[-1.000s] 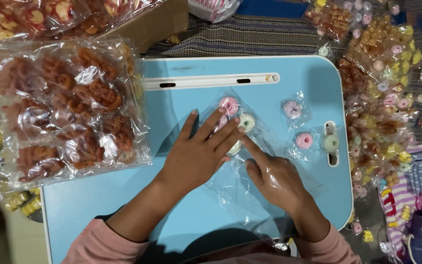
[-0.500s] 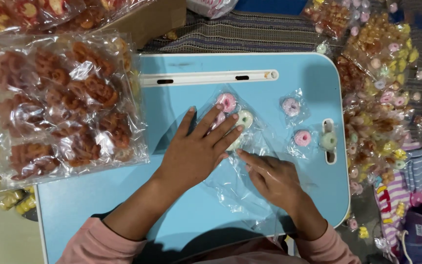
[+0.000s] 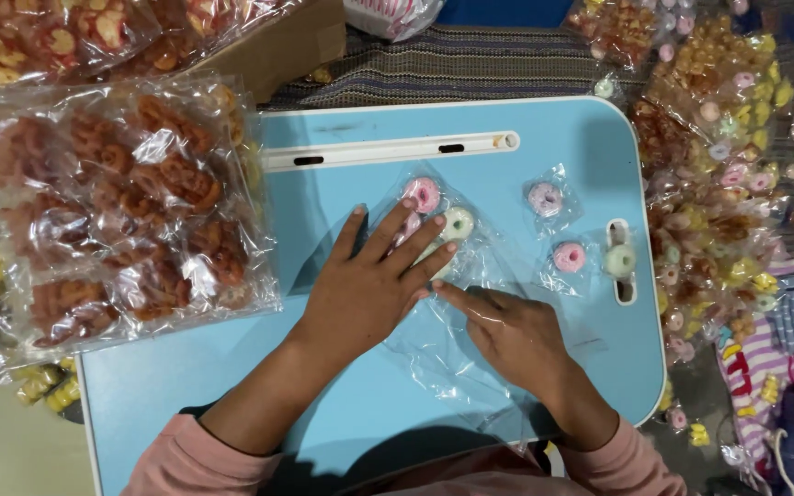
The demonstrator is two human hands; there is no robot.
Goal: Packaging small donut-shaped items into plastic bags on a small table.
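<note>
Fingers of the left hand (image 3: 365,289) lie flat and spread on a clear plastic bag (image 3: 452,303), pinning it to the blue tray table (image 3: 323,386) so the pink ring candy (image 3: 424,194) stays inside; the right hand (image 3: 512,335) is inside the bag, fingers extended.

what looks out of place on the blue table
One pale green ring sweet sits in the white slot at the light blue table's right edge, apart from the wrapped pink ring sweets. Nothing looks spilled or damaged.
</note>
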